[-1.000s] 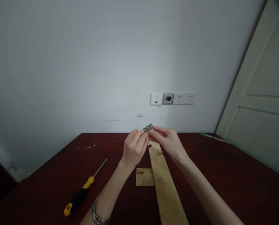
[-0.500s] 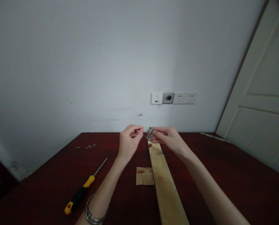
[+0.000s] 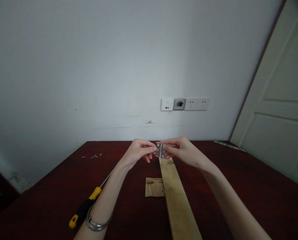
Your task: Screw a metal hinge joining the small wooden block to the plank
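A small, silvery metal hinge with screw holes is held up, the left hand pinching its nine-o'clock edge, the right hand its three-o'clock edge. At six o'clock, a long, pale wooden board lies on the dark-red desk, a yellow-and-black screwdriver at eight.

Scuffed pale wall with socket plates — panelled door at right — dark red table below.
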`<action>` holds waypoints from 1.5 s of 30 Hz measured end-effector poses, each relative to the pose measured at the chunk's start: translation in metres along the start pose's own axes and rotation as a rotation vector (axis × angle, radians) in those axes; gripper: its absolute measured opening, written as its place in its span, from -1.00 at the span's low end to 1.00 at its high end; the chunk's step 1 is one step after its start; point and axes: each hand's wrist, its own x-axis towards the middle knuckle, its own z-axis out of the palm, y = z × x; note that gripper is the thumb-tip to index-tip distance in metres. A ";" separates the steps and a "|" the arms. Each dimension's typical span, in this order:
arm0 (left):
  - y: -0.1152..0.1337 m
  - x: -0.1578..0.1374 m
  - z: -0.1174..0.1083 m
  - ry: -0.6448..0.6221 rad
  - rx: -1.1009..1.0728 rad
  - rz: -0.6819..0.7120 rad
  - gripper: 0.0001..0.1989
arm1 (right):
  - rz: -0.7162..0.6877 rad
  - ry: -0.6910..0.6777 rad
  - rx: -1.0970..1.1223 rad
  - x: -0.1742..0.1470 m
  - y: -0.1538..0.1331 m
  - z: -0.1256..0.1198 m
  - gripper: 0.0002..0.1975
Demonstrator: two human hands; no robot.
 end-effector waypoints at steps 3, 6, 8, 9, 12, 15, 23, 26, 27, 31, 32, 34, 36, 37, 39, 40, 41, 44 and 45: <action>0.003 -0.001 0.005 0.054 0.027 0.013 -0.80 | 0.020 0.093 -0.031 0.000 -0.002 0.004 -0.68; 0.006 -0.002 0.011 0.140 0.029 0.043 -0.84 | 0.014 0.202 -0.060 -0.001 -0.004 0.007 -0.73; 0.007 -0.003 0.013 0.183 0.022 0.072 -0.86 | 0.025 0.238 -0.038 -0.002 -0.005 0.007 -0.78; 0.007 -0.003 0.014 0.197 0.021 0.083 -0.86 | 0.036 0.241 -0.018 -0.002 -0.005 0.007 -0.80; 0.008 -0.003 0.015 0.214 0.028 0.099 -0.86 | 0.056 0.228 0.037 -0.002 -0.003 0.005 -0.80; 0.008 -0.004 0.015 0.226 0.027 0.114 -0.84 | 0.055 0.212 0.061 -0.001 -0.001 0.002 -0.78; 0.008 -0.003 0.021 0.271 -0.013 0.176 -0.83 | -0.015 0.254 0.049 0.003 0.003 0.003 -0.77; 0.006 -0.003 0.023 0.299 -0.014 0.193 -0.82 | -0.041 0.284 0.055 0.004 0.004 0.004 -0.75; 0.006 -0.003 0.023 0.303 -0.019 0.195 -0.81 | -0.049 0.294 0.054 0.005 0.004 0.004 -0.74; 0.006 -0.004 0.025 0.299 -0.039 0.198 -0.79 | -0.081 0.320 0.020 0.004 0.002 0.005 -0.72; 0.007 -0.004 0.025 0.295 -0.044 0.197 -0.79 | -0.084 0.320 0.014 0.004 0.001 0.006 -0.72; 0.008 -0.004 0.025 0.289 -0.054 0.196 -0.79 | -0.083 0.318 0.009 0.004 -0.001 0.006 -0.73; 0.008 -0.004 0.025 0.283 -0.060 0.193 -0.78 | -0.083 0.315 -0.007 0.004 -0.003 0.006 -0.74; 0.009 -0.004 0.025 0.280 -0.063 0.192 -0.78 | -0.082 0.316 -0.023 0.003 -0.003 0.006 -0.75; 0.009 -0.004 0.024 0.274 -0.073 0.192 -0.78 | -0.074 0.324 -0.054 0.003 -0.004 0.007 -0.75; 0.009 -0.005 0.024 0.272 -0.080 0.190 -0.77 | -0.071 0.323 -0.057 0.003 -0.004 0.007 -0.74; 0.010 -0.005 0.024 0.272 -0.090 0.186 -0.77 | -0.067 0.314 -0.047 0.002 -0.004 0.007 -0.74; 0.010 -0.005 0.025 0.275 -0.135 0.165 -0.77 | -0.089 0.277 -0.006 0.002 -0.001 0.010 -0.70; 0.011 -0.005 0.026 0.277 -0.147 0.159 -0.77 | -0.114 0.274 -0.006 0.002 0.000 0.011 -0.69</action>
